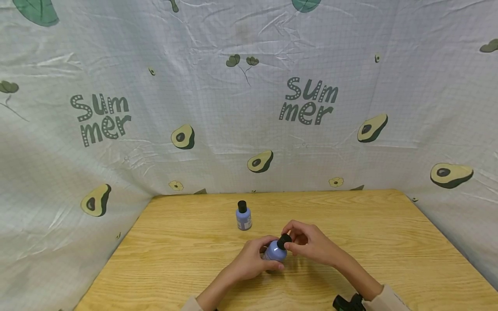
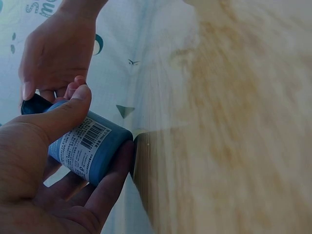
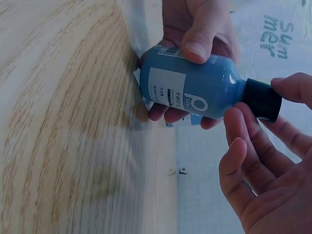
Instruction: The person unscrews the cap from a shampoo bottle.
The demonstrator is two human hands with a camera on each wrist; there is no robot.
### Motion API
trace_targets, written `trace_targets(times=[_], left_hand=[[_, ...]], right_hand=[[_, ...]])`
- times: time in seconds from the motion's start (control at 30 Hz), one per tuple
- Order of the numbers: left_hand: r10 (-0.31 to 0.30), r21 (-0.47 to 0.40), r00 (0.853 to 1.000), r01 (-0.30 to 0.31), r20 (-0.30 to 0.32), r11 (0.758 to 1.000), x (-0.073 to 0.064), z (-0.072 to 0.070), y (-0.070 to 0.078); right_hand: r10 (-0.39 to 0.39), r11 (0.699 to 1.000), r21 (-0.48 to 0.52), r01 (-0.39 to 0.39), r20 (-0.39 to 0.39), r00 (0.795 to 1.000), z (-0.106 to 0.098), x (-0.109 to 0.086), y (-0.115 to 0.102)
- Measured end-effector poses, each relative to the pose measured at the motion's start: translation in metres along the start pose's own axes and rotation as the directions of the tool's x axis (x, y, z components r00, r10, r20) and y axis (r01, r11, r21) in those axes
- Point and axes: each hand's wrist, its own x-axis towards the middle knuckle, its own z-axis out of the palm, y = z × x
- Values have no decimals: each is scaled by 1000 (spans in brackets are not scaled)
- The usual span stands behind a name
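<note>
I see the left hand [image 1: 253, 259] grip and partly hide the tilted bottle [image 1: 276, 251], its cap [image 1: 284, 241] pinched by the right hand [image 1: 310, 244], right of and nearer than the upright bottle [image 1: 244, 219]. Sleeves [image 1: 386, 299] are cut off.

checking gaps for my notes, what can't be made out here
Head view: text on the standing blue bottle, too small.
Head view: the held bottle, lower part partly behind the left hand.
Left wrist view: fine print on that bottle's label, blurred.
Head view: black object by right sleeve, cut by bottom edge.
</note>
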Motion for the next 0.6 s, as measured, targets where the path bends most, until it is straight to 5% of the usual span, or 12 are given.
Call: trace_targets(times=[0.6], left_hand=[[2,4,1000,-2,-3,1000,0,0,-1]], right_hand=[[5,1000,-17,-6,-34,999,0,1,2]])
